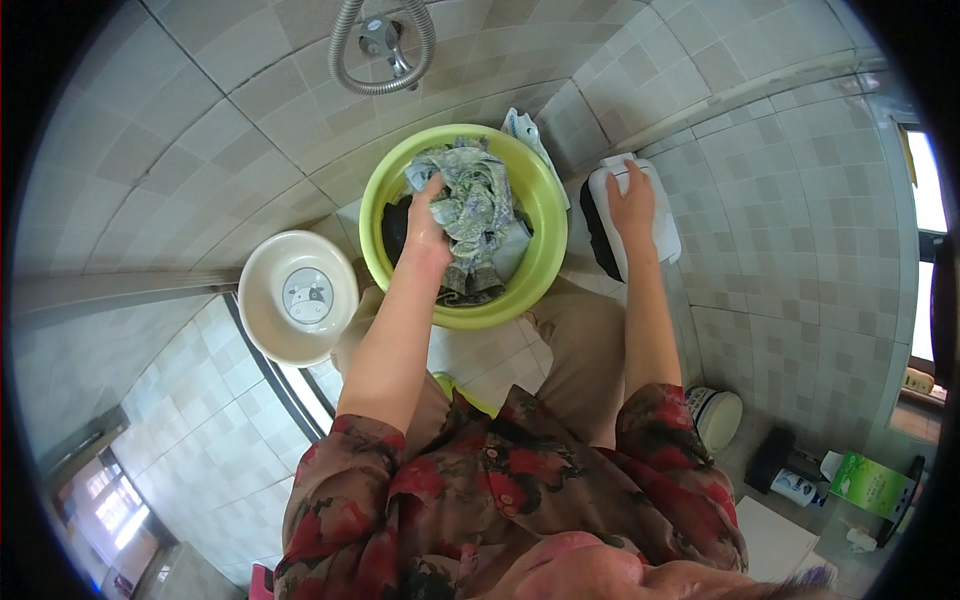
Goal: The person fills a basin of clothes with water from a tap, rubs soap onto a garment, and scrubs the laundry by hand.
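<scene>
A lime-green plastic basin [551,259] stands in front of me, filled with clothes. My left hand [427,219] grips a bunched light green-and-blue patterned cloth [474,191] above the other laundry. Darker fabric [397,225] shows at the basin's left side, and a dark grey-green piece [472,283] lies near its front rim. To the right of the basin, my right hand [632,204] rests with fingers apart on the white lid of a white-and-black container [664,217]. What that container holds is hidden.
A white basin [259,300] with a cow picture sits at the left. A white plastic bag [525,131] is wedged behind the green basin. A shower hose [337,64] hangs on the tiled wall. At lower right are a bucket [721,424], a bottle [795,487] and a green box [870,484].
</scene>
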{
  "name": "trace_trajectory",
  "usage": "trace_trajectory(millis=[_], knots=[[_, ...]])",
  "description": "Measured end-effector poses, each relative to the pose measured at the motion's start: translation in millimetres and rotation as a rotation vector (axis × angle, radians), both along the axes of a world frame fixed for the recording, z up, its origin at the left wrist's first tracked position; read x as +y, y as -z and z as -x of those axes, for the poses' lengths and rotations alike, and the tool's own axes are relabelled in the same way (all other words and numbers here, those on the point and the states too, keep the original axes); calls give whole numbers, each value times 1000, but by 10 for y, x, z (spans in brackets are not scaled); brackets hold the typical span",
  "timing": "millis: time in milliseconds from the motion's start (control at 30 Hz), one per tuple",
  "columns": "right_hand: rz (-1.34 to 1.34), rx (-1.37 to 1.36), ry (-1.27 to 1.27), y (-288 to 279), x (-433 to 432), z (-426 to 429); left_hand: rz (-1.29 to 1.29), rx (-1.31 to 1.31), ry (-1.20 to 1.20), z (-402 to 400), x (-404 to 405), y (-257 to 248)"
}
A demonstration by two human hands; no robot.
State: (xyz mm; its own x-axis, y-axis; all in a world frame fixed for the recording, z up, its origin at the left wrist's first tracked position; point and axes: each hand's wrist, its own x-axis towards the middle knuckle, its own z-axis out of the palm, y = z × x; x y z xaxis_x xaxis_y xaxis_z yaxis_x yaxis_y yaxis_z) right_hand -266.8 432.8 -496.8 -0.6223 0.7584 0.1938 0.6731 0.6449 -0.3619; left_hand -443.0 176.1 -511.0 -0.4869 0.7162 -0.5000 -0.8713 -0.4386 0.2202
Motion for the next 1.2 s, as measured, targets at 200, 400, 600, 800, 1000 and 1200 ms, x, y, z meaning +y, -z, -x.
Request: trace_trajectory(millis=[200,400,600,800,1000,1200], knots=[[1299,408,-405,-304,-952,860,171,224,254,-180,55,-250],[556,418,-322,37,-1059,1049,-38,108,192,-161,133,243],[319,634,-137,-255,-931,1258,18,102,355,-139,45,-355],[223,516,-644,-638,-2162,1016,-493,-168,130,5,-29,342],[57,415,-410,-343,-2213,939,-92,261,17,-131,78,218],[170,322,-80,-274,-1628,1226,327,290,107,-196,150,-203]])
